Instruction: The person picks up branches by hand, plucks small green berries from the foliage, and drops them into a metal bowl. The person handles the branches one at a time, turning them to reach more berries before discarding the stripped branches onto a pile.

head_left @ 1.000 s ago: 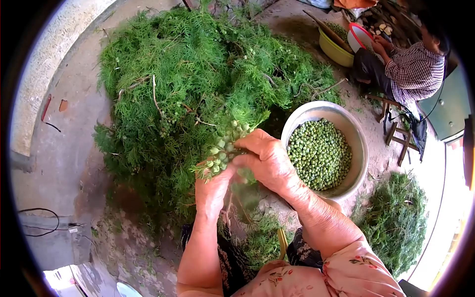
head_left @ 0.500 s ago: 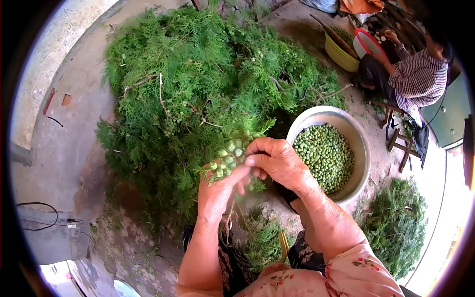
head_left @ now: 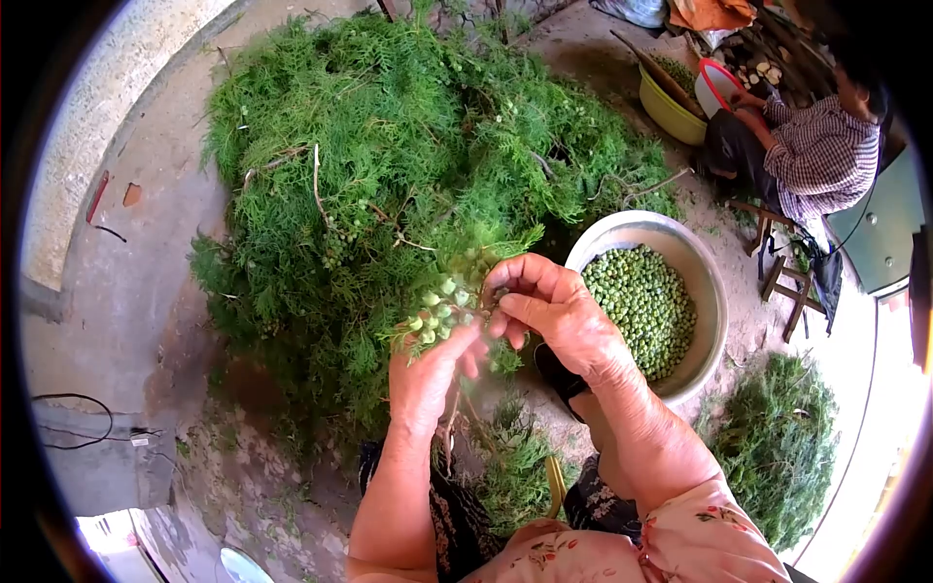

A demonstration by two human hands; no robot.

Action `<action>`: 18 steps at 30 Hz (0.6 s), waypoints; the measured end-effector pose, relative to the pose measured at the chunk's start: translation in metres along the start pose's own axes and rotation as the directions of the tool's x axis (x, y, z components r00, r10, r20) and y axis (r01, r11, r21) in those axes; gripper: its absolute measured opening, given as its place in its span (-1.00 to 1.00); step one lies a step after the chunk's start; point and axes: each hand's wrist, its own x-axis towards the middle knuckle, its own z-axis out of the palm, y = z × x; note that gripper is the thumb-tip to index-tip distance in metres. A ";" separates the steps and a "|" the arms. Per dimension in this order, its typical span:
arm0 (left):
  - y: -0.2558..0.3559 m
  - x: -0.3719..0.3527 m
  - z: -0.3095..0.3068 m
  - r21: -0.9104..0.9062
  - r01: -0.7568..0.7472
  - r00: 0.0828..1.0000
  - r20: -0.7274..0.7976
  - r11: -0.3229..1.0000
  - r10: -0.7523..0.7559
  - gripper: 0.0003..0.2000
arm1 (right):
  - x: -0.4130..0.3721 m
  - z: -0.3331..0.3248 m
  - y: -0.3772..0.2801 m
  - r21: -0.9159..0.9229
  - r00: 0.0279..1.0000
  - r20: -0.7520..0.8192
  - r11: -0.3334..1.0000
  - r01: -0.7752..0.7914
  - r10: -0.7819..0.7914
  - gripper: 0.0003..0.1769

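Basin (head_left: pixel 711 311) of green cones (head_left: pixel 641 303), yellow tub (head_left: pixel 669 114), red-rimmed bowl (head_left: pixel 715 85)

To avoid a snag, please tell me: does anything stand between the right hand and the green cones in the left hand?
Nothing visible does: the right hand is close beside the green cones in the left hand; touching is unclear.
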 end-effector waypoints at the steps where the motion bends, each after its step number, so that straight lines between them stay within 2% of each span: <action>1: -0.002 0.001 0.001 0.000 -0.017 1.000 -0.008 1.000 0.017 -0.87 | -0.001 0.002 0.001 -0.036 1.000 -0.017 0.999 0.010 -0.011 -0.81; 4: -0.003 0.001 0.005 0.081 -0.057 0.998 -0.012 0.995 0.058 -0.88 | -0.006 0.012 -0.004 -0.163 0.999 -0.039 0.986 0.024 -0.031 -0.75; 6: -0.006 0.002 0.003 0.138 -0.087 0.996 -0.010 0.987 0.089 -0.88 | -0.003 0.014 0.010 -0.235 0.989 -0.046 0.964 0.123 -0.137 -0.72; 9: -0.014 0.004 0.000 0.119 -0.095 0.995 -0.028 0.988 0.099 -0.89 | -0.002 0.017 0.011 -0.383 0.982 -0.037 0.910 0.159 -0.187 -0.71; 12: -0.010 0.004 0.000 0.163 -0.093 0.995 -0.015 0.982 0.097 -0.89 | -0.005 0.023 0.003 -0.314 0.976 -0.055 0.932 0.183 -0.210 -0.72; 15: -0.006 0.004 0.002 0.175 -0.077 0.997 -0.008 0.982 0.079 -0.90 | -0.006 0.022 0.007 -0.387 0.961 -0.067 0.895 0.222 -0.268 -0.74; 18: -0.001 0.002 0.000 0.116 -0.030 0.999 0.029 0.993 0.027 -0.84 | -0.004 0.021 0.009 -0.153 0.987 -0.158 0.988 -0.012 -0.012 -0.84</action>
